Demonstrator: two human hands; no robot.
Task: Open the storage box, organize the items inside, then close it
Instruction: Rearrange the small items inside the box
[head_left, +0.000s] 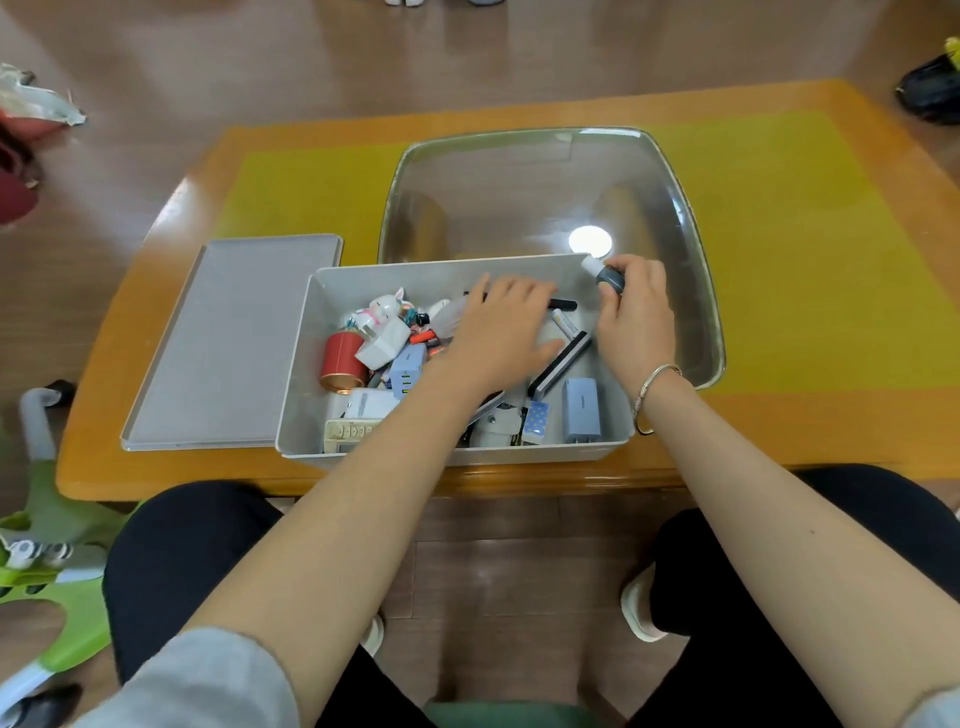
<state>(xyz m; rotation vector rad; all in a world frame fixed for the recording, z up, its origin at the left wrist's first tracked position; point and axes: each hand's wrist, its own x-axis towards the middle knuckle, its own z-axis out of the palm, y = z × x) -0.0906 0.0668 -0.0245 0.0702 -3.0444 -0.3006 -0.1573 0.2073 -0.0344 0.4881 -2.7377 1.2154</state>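
Two hands are over the open grey storage box (457, 275), which sits at the near edge of the surface (779, 415). Left hand (498, 332) lies flat inside it, fingers (511, 291) released and spread across the clutter. Right hand (636, 317), at the box's far right corner, is grasping a small dark bottle (608, 275). Lid (234, 338) lies just left of the box; a clear tray (519, 192) sits behind it.

no text, label, brand or number can be read anywhere: faint marks on the white tube (565, 325) and the buttons of the cream remote (349, 432) in the storage box (447, 270) are too small and blurred.
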